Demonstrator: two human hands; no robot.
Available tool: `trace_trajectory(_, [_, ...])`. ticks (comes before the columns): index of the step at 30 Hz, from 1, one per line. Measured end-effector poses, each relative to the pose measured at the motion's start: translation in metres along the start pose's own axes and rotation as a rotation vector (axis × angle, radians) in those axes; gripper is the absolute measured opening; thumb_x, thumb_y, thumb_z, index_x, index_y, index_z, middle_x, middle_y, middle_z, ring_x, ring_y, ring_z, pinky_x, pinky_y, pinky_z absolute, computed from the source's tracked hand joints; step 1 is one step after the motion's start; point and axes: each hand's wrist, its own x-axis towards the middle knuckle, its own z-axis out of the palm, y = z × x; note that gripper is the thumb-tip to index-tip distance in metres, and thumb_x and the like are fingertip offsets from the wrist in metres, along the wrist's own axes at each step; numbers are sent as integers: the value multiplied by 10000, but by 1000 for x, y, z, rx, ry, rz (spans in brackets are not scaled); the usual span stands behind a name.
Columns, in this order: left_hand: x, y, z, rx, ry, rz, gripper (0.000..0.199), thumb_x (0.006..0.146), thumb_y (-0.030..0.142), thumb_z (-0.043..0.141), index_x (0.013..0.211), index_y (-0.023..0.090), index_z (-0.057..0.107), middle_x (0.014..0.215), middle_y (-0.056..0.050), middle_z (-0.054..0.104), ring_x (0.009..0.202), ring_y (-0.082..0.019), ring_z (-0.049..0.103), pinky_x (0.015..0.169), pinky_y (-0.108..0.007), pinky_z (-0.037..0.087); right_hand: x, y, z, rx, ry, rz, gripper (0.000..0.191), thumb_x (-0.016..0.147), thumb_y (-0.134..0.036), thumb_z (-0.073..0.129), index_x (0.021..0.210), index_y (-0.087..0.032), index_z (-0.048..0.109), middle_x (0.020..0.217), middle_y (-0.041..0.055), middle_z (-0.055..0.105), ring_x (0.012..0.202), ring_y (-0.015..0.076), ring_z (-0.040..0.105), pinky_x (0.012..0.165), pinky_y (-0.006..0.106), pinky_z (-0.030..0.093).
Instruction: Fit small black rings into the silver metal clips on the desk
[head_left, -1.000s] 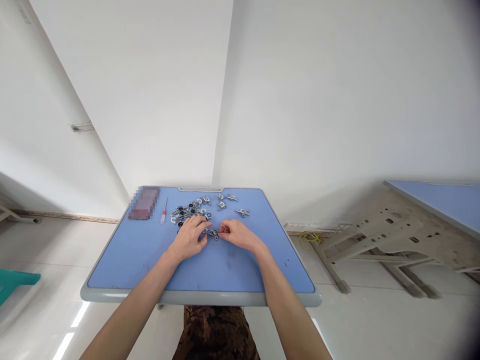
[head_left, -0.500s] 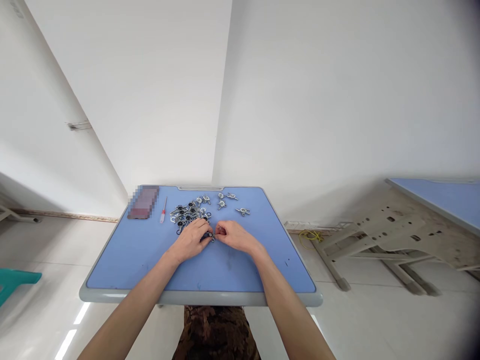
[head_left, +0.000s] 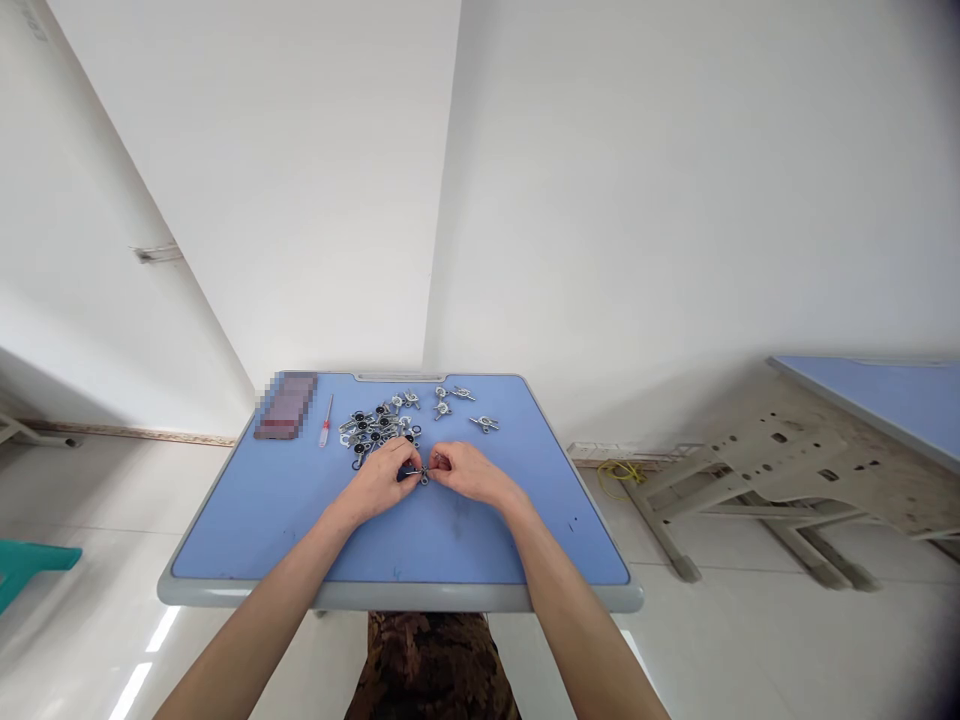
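Low over the middle of the blue table (head_left: 300, 540), a small silver metal piece with a ring end (head_left: 424, 477) sits between my two hands. My left hand (head_left: 382, 482) is closed, thumb and fingers pinching the piece from its left side. From the other side my right hand (head_left: 469, 470) pinches at the same piece, fingertips together; the exact contact is too small to make out. Just beyond my left hand lies a pile of similar metal pieces (head_left: 373, 430), some with black round discs and rings.
Several silver metal pieces (head_left: 442, 408) lie apart, right of the pile. A screwdriver with a clear and red handle (head_left: 325, 430) rests left of it, beside a blurred flat rectangular object (head_left: 289, 405). A white wall (head_left: 600, 250) stands behind; another table (head_left: 885, 400) is at right.
The metal piece between my fingers has turned slightly, and its ring end shows more clearly below the fingertips. Both hands have stayed almost in place.
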Motion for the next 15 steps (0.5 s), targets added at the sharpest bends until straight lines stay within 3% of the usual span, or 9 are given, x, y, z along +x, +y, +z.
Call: trace_trajectory(15, [-3, -10, 3, 175, 5, 133, 177, 851, 145, 535, 970, 228, 635, 1018, -46, 614, 966, -183, 571, 840, -311, 487, -1, -2, -1, 23, 11, 1, 61, 752, -187, 520, 707, -176, 560, 679, -14, 589, 622, 116, 495, 562, 223, 325])
